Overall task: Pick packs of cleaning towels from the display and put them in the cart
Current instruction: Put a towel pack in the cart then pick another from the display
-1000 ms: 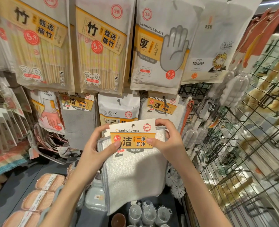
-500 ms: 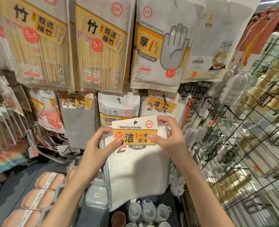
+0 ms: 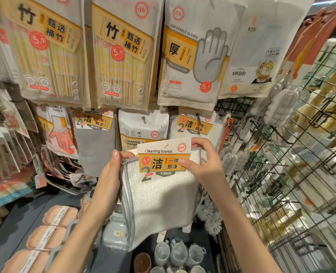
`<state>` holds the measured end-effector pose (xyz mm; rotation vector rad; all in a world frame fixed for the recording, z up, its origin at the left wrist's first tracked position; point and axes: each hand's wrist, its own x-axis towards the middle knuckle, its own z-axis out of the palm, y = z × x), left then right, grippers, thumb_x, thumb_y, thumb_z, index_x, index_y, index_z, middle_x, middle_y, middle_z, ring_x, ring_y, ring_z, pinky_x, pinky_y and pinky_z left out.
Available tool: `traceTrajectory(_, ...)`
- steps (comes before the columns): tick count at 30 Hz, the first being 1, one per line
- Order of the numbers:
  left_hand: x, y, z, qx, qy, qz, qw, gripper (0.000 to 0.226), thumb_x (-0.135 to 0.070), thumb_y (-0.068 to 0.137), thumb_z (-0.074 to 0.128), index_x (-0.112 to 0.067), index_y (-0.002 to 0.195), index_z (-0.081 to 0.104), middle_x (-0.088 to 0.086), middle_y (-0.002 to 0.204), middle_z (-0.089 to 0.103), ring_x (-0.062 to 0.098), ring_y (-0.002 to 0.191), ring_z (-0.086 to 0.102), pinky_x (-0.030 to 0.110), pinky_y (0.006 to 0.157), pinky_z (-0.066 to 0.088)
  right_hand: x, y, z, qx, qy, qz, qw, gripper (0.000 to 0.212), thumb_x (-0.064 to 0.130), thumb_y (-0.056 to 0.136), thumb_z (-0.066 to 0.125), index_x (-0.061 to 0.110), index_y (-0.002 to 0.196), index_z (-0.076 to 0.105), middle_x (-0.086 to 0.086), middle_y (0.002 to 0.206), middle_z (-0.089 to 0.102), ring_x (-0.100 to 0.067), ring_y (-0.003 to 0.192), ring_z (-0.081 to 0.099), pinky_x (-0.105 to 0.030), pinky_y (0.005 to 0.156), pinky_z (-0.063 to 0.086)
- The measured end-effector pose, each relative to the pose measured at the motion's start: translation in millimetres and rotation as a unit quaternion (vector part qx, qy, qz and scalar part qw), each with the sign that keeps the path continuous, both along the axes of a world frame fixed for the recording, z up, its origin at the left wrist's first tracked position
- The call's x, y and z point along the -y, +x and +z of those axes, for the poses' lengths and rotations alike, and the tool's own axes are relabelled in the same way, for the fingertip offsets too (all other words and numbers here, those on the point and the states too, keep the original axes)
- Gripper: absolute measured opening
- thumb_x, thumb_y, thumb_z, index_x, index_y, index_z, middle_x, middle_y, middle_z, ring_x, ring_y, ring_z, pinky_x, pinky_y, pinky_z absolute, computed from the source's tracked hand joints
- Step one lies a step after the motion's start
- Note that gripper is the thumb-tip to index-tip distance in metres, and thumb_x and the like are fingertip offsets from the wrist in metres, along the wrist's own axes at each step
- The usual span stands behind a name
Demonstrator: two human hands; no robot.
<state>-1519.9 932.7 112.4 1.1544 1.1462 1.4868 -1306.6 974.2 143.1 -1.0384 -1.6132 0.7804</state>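
A shop display wall (image 3: 232, 107) fills the far side of the view, hung with packaged household goods. Across the top row, from left to right, hang two large packs of bamboo chopsticks (image 3: 121, 56), a pack of disposable gloves (image 3: 192, 62) printed with a grey hand, and a white pack with a cartoon figure (image 3: 261, 56). To the right stands a black wire rack (image 3: 281, 174) holding brushes and other goods, too blurred to name exactly.

On the lower row, a grey cloth pack (image 3: 95, 146) hangs at left, a cleaning sponge pack (image 3: 143, 129) hangs in the middle, and more cleaning towels on the hook (image 3: 196, 125) hang to its right. Further left is a pack of household gloves (image 3: 58, 131).

In the middle of the view, nearer than the wall, a person holds one pack of cleaning towels (image 3: 159, 203) in front of the sponge pack. It is a white cloth with grey edging, topped by a card label reading "Cleaning towels" with an orange band and a 5.9 price mark. The left hand (image 3: 108, 186) grips the pack's upper left corner, with fingers behind the cloth and the thumb at the top edge. The right hand (image 3: 204, 160) pinches the upper right corner, thumb on the front of the card and fingers curled over the top.

Below, on a dark shelf (image 3: 25, 213), lie wrapped tan sponges (image 3: 52, 229) at near left and small clear cups (image 3: 179, 253) at near centre.
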Motion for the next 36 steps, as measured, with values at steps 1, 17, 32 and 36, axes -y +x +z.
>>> traceTrajectory(1, 0.3, 1.0, 0.3, 0.002, 0.005, -0.001, 1.0, 0.042, -0.057, 0.094, 0.034, -0.029, 0.083, 0.064, -0.003, 0.093, 0.074, 0.013, 0.087, 0.069, 0.029, 0.076, 0.051, 0.0, -0.1, 0.3, 0.001, -0.005, -0.005, 1.0, 0.042, 0.016, 0.066, 0.073, 0.04, 0.096, 0.056, 0.024, 0.092, 0.056, -0.01, 0.104, 0.051, -0.024, 0.091, 0.04)
traceTrajectory(17, 2.6, -6.3, 1.0, 0.004, 0.018, 0.03, 0.999, 0.029, -0.037, 0.064, 0.077, -0.031, 0.086, 0.059, -0.006, 0.09, 0.067, 0.025, 0.073, 0.051, 0.042, 0.065, 0.04, 1.2, 17.8, 9.3, -0.07, -0.032, 0.018, 0.997, 0.033, 0.0, 0.077, 0.071, 0.018, 0.101, 0.059, 0.002, 0.102, 0.068, -0.008, 0.101, 0.062, -0.022, 0.084, 0.05)
traceTrajectory(32, -0.2, -13.2, -4.8, -0.058, 0.034, 0.075, 0.995, 0.024, -0.008, 0.083, 0.068, -0.03, 0.08, 0.058, -0.028, 0.093, 0.067, 0.001, 0.091, 0.063, 0.018, 0.076, 0.048, -47.1, 53.4, -8.4, -0.129, -0.066, -0.146, 0.979, 0.037, 0.003, 0.08, 0.069, 0.035, 0.096, 0.058, -0.006, 0.117, 0.062, -0.026, 0.109, 0.061, -0.049, 0.093, 0.05)
traceTrajectory(36, 0.7, -18.0, -6.5, -0.064, 0.029, 0.083, 0.994, 0.021, -0.01, 0.083, 0.069, -0.029, 0.081, 0.058, -0.027, 0.095, 0.067, 0.006, 0.094, 0.063, 0.025, 0.077, 0.046, -56.4, 57.3, -12.6, -0.152, -0.069, -0.176, 0.97, 0.038, 0.006, 0.08, 0.071, 0.04, 0.094, 0.061, -0.004, 0.116, 0.065, -0.025, 0.106, 0.063, -0.049, 0.09, 0.052)
